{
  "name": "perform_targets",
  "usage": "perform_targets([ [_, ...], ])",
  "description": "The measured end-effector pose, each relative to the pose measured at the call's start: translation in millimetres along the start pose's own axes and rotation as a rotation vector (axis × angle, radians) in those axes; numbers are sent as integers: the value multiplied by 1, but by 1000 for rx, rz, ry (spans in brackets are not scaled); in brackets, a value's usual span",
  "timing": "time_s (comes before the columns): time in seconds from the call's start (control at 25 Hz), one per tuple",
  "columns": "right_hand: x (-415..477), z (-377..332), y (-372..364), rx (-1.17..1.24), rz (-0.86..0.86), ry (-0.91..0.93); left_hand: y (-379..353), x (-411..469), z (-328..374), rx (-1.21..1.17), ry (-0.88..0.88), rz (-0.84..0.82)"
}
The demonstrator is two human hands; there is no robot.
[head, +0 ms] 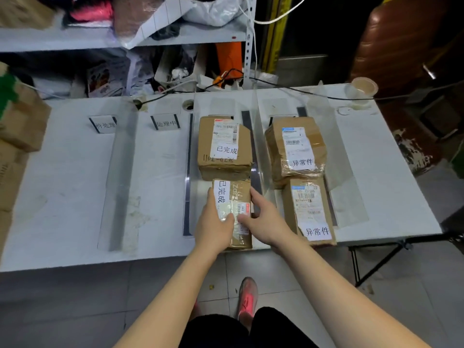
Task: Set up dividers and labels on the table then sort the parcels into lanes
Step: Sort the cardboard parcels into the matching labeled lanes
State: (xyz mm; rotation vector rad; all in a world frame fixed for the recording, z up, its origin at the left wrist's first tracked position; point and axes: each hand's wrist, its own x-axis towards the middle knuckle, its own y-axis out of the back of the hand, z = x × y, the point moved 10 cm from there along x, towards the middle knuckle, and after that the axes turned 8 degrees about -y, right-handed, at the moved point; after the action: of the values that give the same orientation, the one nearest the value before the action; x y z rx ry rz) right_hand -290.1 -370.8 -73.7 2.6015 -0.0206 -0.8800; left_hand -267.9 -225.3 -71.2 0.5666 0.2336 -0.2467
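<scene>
White table [62, 197]: clear dividers [120, 187] and lane labels [103, 124] stand in place. Third lane: left hand [213, 222] and right hand [263, 219] grip the near parcel [238, 197], fingers curled down its sides, thumbs on top. Fourth lane holds two parcels [296, 146]. Set-up looks complete, sorting partly so.

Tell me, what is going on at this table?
A person sorts parcels into lanes on a white table. The left hand and right hand grip the near 已完成 parcel in the third lane, with the far 已完成 parcel beyond it. The far 异常件 parcel and near 异常件 parcel lie in the fourth. The lanes at the 待处理 sign and 处理中 sign hold no parcels.
</scene>
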Motion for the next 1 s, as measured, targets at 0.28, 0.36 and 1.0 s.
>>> perform_targets([
  [0.28,14,-29,1,-192,111,64,7,23,-6,4,7,11],
  [0.36,14,-38,5,-239,113,80,17,20,9,36,-32,-13],
  [1.0,-21,-302,-116,-863,196,728,359,-13,11,914,-47,316],
])
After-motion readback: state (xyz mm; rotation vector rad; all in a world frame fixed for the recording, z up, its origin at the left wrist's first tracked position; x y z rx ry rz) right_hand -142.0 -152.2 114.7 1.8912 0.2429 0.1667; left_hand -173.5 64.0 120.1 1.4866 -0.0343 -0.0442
